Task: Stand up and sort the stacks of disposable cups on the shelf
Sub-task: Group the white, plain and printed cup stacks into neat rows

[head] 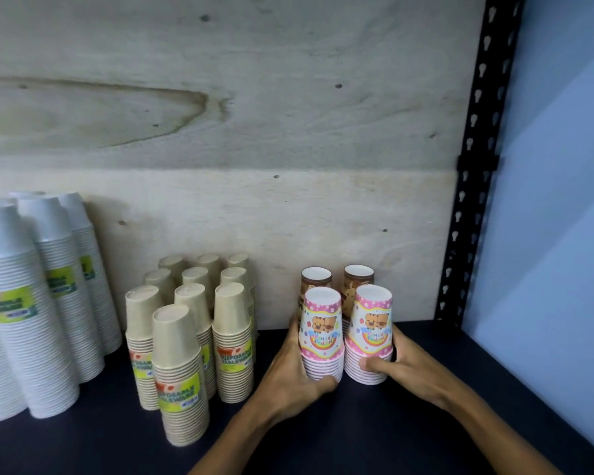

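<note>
Your fingers on the left hand [290, 366] curl round the outer side of the left pink cup stack [321, 337], thumb pressed across its lower rims at the front; most of those fingers are hidden behind the stack. Your right hand [403, 363] holds the right pink cup stack [371, 334] the same way, thumb over the front rims, the other fingers out of sight behind it. Both pink stacks stand bottom-up and just beside each other on the dark shelf [357, 433], near its right end. Right behind them stand two brown printed cup stacks [336, 281], of which you see only the tops; their lower parts are blocked. To the left, well apart, is a cluster of kraft cup stacks [194, 323] with green labels; the rear ones are mostly hidden by those in front. Farther left, tall white cup stacks [31, 303] are cut off by the frame edge and blurred, their label print hard to read. A plywood back panel [254, 114] rises behind, with a black slotted upright [477, 149] at the right.
</note>
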`<state>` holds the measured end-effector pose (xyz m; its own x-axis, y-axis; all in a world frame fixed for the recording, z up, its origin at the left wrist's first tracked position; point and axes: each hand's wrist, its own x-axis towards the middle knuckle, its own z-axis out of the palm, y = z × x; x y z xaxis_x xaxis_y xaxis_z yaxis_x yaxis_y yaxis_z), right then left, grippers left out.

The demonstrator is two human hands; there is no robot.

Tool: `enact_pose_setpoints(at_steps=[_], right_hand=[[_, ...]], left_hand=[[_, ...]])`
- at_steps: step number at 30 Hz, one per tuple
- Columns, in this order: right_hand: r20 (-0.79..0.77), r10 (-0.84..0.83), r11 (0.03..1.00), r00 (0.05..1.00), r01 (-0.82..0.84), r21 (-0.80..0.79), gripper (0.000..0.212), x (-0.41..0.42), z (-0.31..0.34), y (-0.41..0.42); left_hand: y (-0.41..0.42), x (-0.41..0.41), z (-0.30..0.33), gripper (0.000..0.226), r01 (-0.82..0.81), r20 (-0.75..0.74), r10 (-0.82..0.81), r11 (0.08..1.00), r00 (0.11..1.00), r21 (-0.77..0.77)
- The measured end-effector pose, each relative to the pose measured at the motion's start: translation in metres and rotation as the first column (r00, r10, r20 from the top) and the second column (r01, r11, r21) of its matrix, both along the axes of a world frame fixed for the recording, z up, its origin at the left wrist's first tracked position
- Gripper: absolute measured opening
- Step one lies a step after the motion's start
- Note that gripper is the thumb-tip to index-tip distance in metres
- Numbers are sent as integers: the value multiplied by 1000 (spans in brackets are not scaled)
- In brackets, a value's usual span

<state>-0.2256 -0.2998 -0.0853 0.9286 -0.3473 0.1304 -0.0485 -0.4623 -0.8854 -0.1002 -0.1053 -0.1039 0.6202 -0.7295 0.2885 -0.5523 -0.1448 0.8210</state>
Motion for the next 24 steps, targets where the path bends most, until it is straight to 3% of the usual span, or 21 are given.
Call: enact_pose_setpoints(at_steps=[7, 13, 16, 19, 21, 24], right_hand=[[7, -3, 1000, 1000, 3, 19, 64, 2, -4, -5], [20, 0, 999, 1000, -1, 49, 71, 1, -8, -5], [79, 43, 994, 996, -51, 96, 94, -7, 0, -1], [186, -67, 989, 980, 41, 140, 120, -19, 5, 3], [316, -165, 986, 934, 165, 27, 109, -28, 10, 12], [573, -207, 947, 793, 310, -87, 53, -35, 21, 38]], left_hand=[[-4, 3, -5, 120, -25, -1, 25, 999, 1000, 39], [-1, -5, -2, 115, 3, -32, -3, 1000, 999, 18], [8, -12, 9, 105, -24, -33, 24, 1000, 999, -10], [20, -26, 24, 114, -119, 40, 121, 992, 992, -47], [31, -39, 37, 107, -165, 107, 182, 975, 977, -146], [57, -64, 62, 79, -147, 130, 203, 926, 970, -349]])
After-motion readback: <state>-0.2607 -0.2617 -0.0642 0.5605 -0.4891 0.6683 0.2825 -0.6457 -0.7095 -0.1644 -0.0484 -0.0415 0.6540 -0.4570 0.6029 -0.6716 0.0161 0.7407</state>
